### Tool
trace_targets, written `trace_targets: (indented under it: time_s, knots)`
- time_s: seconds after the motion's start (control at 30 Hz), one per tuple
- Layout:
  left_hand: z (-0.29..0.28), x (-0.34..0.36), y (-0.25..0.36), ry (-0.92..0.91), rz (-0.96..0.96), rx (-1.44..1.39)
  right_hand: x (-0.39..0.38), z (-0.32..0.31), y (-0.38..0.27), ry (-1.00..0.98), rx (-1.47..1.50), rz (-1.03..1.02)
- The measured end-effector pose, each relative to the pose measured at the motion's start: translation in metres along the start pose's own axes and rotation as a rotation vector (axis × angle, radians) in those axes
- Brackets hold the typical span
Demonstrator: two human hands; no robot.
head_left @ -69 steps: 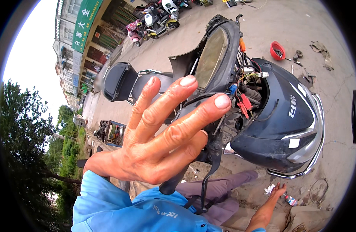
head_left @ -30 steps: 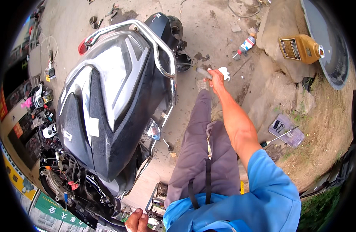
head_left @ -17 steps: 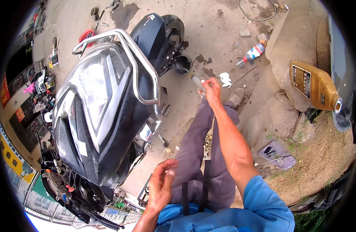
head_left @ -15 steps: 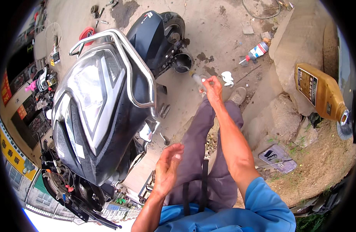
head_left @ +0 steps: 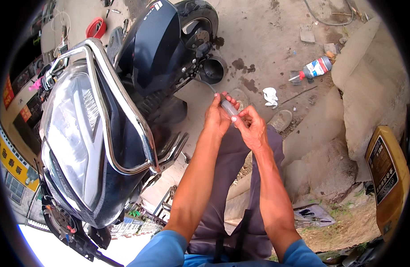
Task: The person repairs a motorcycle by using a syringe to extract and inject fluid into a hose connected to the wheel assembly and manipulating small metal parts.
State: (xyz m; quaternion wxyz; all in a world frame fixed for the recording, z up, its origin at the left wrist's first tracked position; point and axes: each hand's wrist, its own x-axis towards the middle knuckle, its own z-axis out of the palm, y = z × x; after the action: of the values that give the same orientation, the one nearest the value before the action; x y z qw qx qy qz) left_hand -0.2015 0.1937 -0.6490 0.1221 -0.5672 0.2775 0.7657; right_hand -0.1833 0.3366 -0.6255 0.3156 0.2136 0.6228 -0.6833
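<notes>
Between my two hands is a clear syringe (head_left: pixel 229 108), a translucent tube-shaped barrel lying at a slant. A thin grey hose (head_left: pixel 207 84) runs from its far end toward the motor scooter's wheel area. My left hand (head_left: pixel 217 116) wraps round the far part of the barrel. My right hand (head_left: pixel 251 129) pinches the near end between thumb and fingers; the exact grip is partly hidden. To the left stands a dark motor scooter (head_left: pixel 156 49) with a chrome guard bar (head_left: pixel 108 133) round its clear-lensed end. Beyond my hands is its round black exhaust end (head_left: pixel 213 70).
A bottle with a red nozzle (head_left: pixel 316 67) lies on the ground at far right, near a crumpled white tissue (head_left: pixel 270 96). Large rocks (head_left: pixel 320 151) line the right side, with a gold oil jug (head_left: pixel 387 182) there. A red ring-shaped container (head_left: pixel 96 28) sits far left.
My left hand has risen from near my lap and taken hold of the syringe's far part. The right hand has come nearer with the syringe. My view has shifted, so the scooter appears closer.
</notes>
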Motion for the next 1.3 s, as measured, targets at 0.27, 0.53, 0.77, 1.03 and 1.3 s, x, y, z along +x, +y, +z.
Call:
trace_targets:
  time_s: [0.27, 0.53, 0.77, 1.03, 1.3]
  knots:
    - [0.020, 0.013, -0.013, 0.006, 0.081, -0.125, 0.007, 0.005, -0.003, 0.091, 0.438, 0.063]
    - [0.031, 0.008, -0.010, 0.109, 0.150, 0.078, 0.013, 0.003, -0.021, -0.040, 0.662, 0.117]
    - [0.027, 0.012, -0.009, 0.141, 0.034, -0.102, 0.016, 0.015, -0.008, 0.023, 0.613, 0.065]
    - [0.035, 0.015, -0.013, 0.200, 0.069, -0.023, 0.018, 0.019, -0.003, 0.099, 0.639, 0.057]
    - [0.032, 0.013, -0.014, 0.202, 0.078, -0.047, 0.020, 0.024, -0.001, 0.117, 0.627, 0.067]
